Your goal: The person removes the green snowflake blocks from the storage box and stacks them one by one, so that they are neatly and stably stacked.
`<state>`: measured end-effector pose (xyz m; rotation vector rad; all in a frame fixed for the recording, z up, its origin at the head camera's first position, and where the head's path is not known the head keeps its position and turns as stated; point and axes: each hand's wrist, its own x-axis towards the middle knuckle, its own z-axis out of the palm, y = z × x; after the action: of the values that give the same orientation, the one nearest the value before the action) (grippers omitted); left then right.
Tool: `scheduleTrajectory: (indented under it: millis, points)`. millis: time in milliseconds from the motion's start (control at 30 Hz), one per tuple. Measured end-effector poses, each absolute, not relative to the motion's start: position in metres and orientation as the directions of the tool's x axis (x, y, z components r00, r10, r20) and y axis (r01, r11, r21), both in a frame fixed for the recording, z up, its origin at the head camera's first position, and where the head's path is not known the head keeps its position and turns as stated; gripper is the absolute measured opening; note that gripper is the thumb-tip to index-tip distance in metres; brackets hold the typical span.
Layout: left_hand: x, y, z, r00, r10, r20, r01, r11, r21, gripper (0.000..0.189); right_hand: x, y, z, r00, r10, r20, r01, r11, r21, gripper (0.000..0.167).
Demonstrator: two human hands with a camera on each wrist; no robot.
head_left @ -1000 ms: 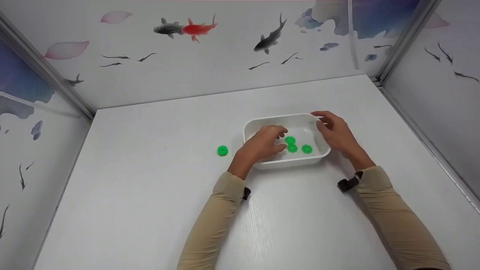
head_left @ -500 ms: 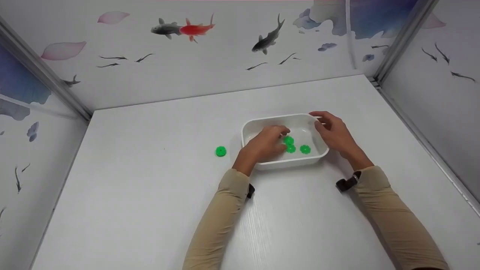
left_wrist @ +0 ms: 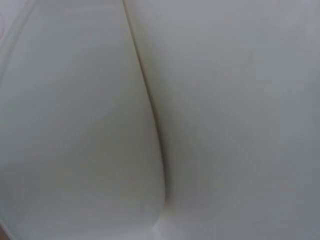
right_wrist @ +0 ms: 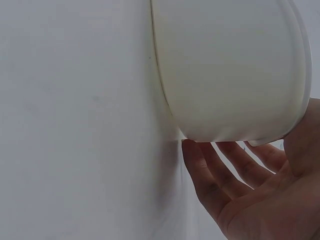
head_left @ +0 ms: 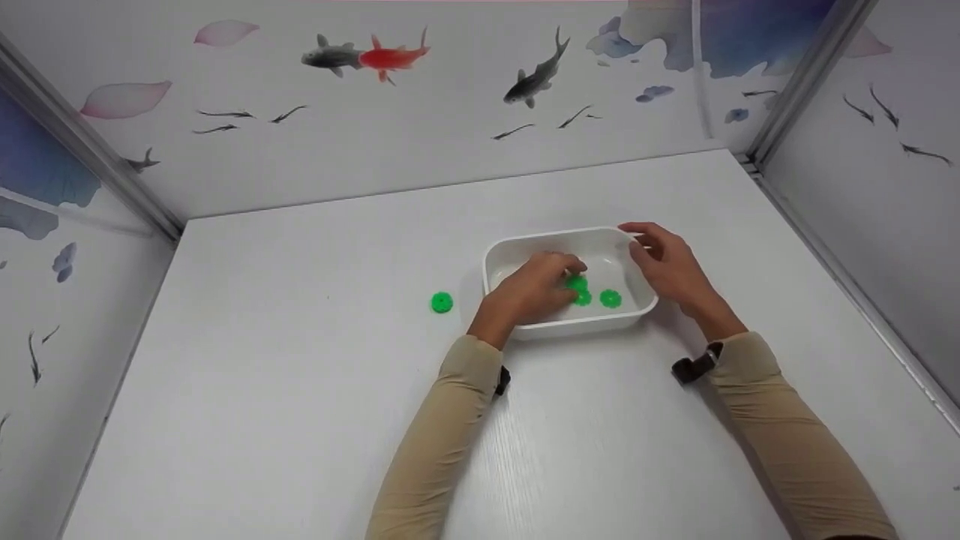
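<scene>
A white rectangular tray [head_left: 566,326] sits on the table. Inside it lie several green notched plastic discs: one disc [head_left: 610,298] lies apart, and a pair, including the nearer disc [head_left: 583,298], lies close together. My left hand [head_left: 536,285] reaches over the tray's left side, its thumb and forefinger apart on either side of the pair and partly covering it. My right hand [head_left: 667,266] grips the tray's right end, fingers against the outer wall [right_wrist: 225,70] and thumb over the rim. The left wrist view shows only the tray's outer wall [left_wrist: 85,125].
One more green disc [head_left: 442,302] lies on the white table [head_left: 300,375], left of the tray. Printed panels with fish, such as the back wall [head_left: 450,142], enclose the table at the back and sides.
My left hand has moved a little right and deeper into the tray, and its thumb and forefinger now overlap the paired discs. My right hand stays at the tray's right end.
</scene>
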<state>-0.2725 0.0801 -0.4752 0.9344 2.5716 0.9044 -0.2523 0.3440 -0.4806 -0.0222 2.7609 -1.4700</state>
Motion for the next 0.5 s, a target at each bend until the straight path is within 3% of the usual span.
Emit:
scheduleTrajectory:
  millis: [500]
  points:
    - [-0.2748,0.085,-0.4763,-0.76,0.65,-0.006,0.532,0.628,0.568,0.037,-0.2526,0.3443,-0.4831,-0.999,-0.028,0.016,-0.029,0.549,-0.835,0.044]
